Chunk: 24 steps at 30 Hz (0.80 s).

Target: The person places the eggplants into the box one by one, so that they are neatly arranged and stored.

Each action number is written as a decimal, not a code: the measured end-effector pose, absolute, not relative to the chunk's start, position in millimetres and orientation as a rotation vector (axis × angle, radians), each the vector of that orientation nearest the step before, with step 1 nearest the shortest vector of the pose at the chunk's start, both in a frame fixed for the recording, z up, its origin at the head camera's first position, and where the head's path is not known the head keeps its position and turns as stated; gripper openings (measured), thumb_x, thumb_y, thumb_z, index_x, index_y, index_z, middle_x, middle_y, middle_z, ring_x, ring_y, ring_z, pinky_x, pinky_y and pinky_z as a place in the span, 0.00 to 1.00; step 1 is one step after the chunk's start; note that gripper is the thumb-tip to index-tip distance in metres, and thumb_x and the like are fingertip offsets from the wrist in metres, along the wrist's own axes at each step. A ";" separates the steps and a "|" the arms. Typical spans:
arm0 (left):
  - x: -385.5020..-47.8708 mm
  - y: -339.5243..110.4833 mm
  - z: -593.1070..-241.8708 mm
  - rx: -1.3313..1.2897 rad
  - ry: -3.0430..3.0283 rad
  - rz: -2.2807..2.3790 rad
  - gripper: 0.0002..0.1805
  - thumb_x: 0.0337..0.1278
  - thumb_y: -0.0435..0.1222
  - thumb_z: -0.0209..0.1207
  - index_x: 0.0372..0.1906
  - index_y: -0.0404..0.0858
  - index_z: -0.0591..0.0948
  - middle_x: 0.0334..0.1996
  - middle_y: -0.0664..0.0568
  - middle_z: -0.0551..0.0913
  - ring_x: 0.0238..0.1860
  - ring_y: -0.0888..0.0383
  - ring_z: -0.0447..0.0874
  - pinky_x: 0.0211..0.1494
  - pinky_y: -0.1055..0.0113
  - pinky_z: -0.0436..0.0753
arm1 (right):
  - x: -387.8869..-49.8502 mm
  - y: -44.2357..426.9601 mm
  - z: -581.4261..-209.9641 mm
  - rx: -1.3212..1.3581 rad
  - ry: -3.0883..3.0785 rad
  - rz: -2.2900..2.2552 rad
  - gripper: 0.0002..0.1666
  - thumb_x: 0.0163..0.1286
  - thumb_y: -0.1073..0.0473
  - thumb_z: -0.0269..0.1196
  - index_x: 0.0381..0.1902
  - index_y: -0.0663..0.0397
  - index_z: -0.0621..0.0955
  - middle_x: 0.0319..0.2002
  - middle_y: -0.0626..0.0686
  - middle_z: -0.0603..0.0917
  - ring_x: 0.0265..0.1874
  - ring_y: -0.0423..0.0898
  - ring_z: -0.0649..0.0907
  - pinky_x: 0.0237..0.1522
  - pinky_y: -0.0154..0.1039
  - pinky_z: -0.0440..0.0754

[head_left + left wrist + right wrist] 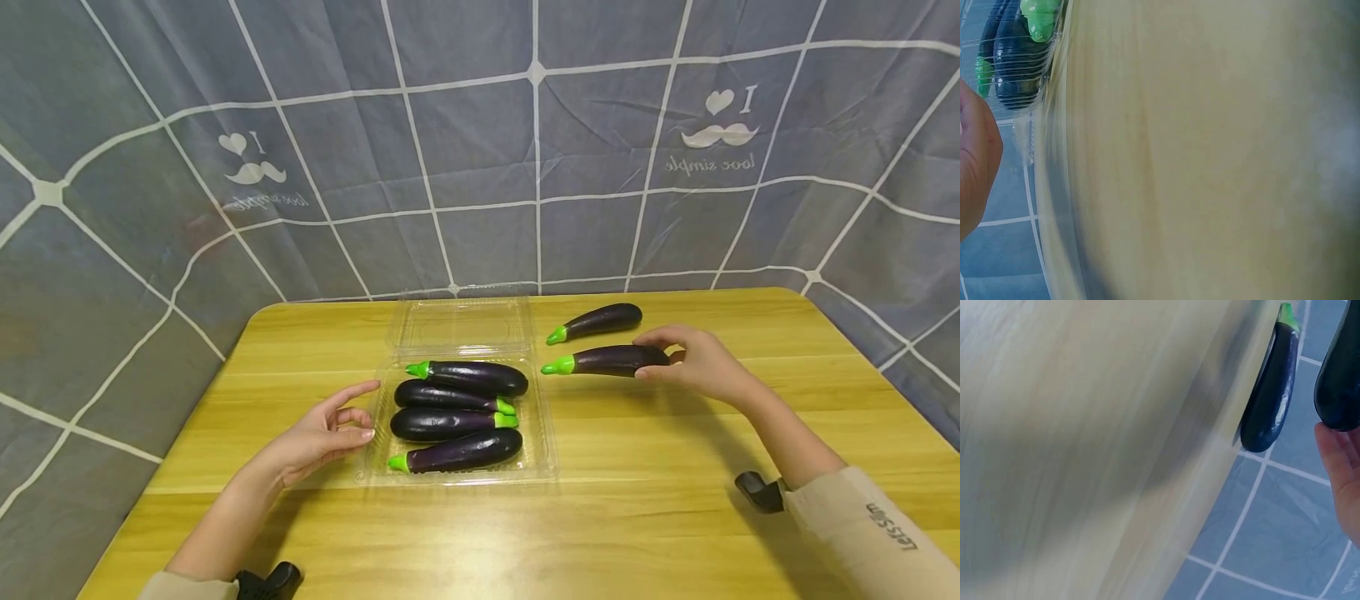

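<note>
My right hand [701,364] grips the thick end of a dark purple eggplant [611,360], its green stem pointing left toward the box. In the right wrist view that eggplant [1341,381] shows at the right edge, against the fingers. Beyond it, another eggplant [606,320] lies on the table. Several eggplants [457,423] lie side by side in a clear plastic box [546,467], their stems facing different ways. Just left of the box, my left hand [318,437] has its fingers loosely bent and holds nothing; whether it touches the rim I cannot tell.
The box's clear lid [461,323] is folded back flat on the wooden table [450,542]. A grey curtain with white lines [480,150] hangs behind the table and along both sides. A black device [759,492] sits at my right wrist.
</note>
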<state>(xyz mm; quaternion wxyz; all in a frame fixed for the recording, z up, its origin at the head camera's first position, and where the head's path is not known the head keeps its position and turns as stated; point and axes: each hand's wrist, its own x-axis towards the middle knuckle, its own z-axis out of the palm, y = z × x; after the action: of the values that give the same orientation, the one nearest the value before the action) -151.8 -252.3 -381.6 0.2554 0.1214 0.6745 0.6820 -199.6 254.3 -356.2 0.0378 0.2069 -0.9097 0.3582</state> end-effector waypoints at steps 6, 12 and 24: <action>-151.9 -252.6 -381.4 0.335 1.819 1.861 0.41 0.56 0.28 0.60 0.72 0.38 0.52 0.36 0.54 0.74 0.36 0.64 0.78 0.43 0.71 0.80 | -197.5 247.1 -352.9 0.654 -2.783 1.111 0.26 0.51 0.55 0.73 0.47 0.60 0.81 0.42 0.55 0.82 0.41 0.45 0.77 0.35 0.32 0.80; -151.2 -252.4 -380.3 0.332 1.819 1.860 0.41 0.56 0.28 0.60 0.72 0.38 0.52 0.36 0.53 0.75 0.37 0.63 0.78 0.43 0.71 0.80 | -195.3 238.3 -350.4 0.704 -2.772 1.135 0.25 0.51 0.55 0.73 0.47 0.59 0.81 0.41 0.54 0.81 0.40 0.44 0.77 0.33 0.33 0.80; -150.9 -252.2 -379.9 0.337 1.820 1.857 0.41 0.56 0.28 0.60 0.72 0.39 0.53 0.36 0.54 0.75 0.37 0.63 0.78 0.43 0.71 0.80 | -191.1 218.2 -346.7 0.725 -2.776 1.109 0.25 0.50 0.55 0.74 0.45 0.59 0.82 0.38 0.52 0.81 0.39 0.47 0.77 0.33 0.36 0.80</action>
<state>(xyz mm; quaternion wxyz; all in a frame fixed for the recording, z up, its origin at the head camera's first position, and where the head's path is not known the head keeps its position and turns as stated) -150.9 -252.2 -379.9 0.2571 0.1244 0.6708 0.6844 -191.1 218.2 -346.7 0.0330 0.2355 -0.9020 0.3602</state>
